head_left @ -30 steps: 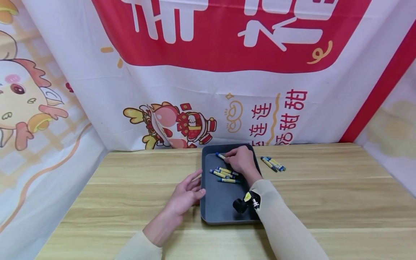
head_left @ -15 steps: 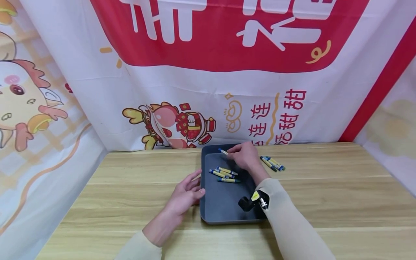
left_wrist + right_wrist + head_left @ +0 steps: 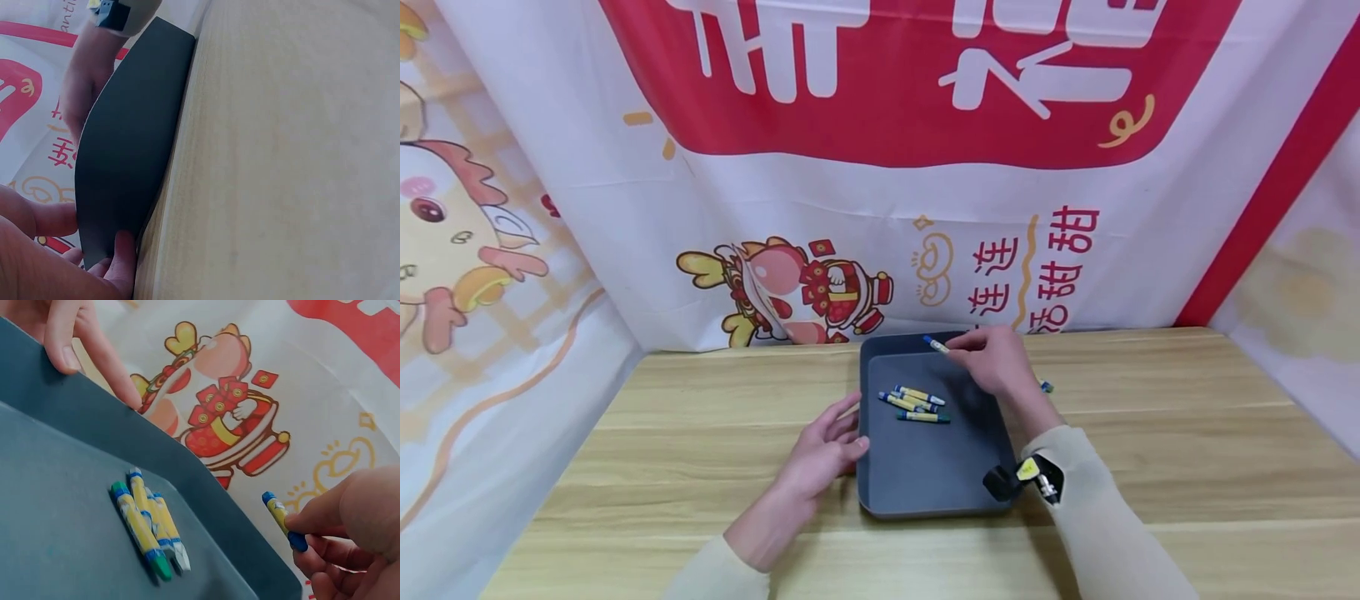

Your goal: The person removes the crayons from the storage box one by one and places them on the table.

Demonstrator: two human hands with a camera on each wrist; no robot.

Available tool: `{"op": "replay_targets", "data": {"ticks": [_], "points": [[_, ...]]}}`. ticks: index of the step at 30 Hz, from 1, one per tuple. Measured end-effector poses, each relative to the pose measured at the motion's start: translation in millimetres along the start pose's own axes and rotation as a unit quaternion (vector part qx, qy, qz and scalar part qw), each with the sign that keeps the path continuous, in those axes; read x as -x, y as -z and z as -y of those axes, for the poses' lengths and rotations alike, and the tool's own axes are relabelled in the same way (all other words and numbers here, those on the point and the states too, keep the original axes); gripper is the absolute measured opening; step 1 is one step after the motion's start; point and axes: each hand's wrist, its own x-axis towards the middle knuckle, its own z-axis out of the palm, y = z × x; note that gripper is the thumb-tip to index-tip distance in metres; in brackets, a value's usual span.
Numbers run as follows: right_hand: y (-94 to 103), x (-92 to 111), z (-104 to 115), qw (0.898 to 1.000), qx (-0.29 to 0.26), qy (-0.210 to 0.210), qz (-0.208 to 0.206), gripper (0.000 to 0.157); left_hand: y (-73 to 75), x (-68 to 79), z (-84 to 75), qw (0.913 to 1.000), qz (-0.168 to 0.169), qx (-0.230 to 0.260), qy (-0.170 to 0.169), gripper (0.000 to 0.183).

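A dark grey tray point(image 3: 936, 467) lies on the wooden table. My left hand point(image 3: 823, 450) holds its left side, thumb over the rim and other fingers along the outer wall point(image 3: 131, 144). With thumb and fingers, my right hand point(image 3: 996, 362) pinches a blue crayon point(image 3: 279, 515) in a yellow wrapper, raised above the tray's far right part. Several crayons point(image 3: 153, 515) lie bunched inside the tray, one of them a green crayon point(image 3: 922, 417) nearest me. To the tray's right, the end of another crayon point(image 3: 1046, 386) shows behind my right hand.
The wooden table point(image 3: 722, 442) extends on both sides of the tray. A printed white and red cloth point(image 3: 820, 200) hangs right behind the table's far edge. A black camera point(image 3: 1002, 483) on my right wrist hangs over the tray's near right corner.
My right hand has lifted the blue crayon and carried it rightward, from the tray's far middle toward its far right. It now covers most of the crayons outside. My left hand stays at the tray.
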Motion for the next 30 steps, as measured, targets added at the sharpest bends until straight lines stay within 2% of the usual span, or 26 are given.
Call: {"op": "replay_targets", "data": {"ticks": [9,18,30], "points": [[15.1,9.8,-17.3,1.000,0.004,0.020,-0.021,0.022,1.9,0.4,0.0,1.0000,0.001,0.000,-0.003,0.072],[33.1,18.8,-31.2,0.999,0.002,0.014,-0.038,0.025,1.0,0.3,0.1,1.0000,0.002,0.001,0.001,0.071],[45.2,22.2,-48.7,0.996,0.008,0.044,-0.075,0.021,-0.3,1.2,-0.3,1.0000,-0.001,0.000,0.000,0.072]]}}
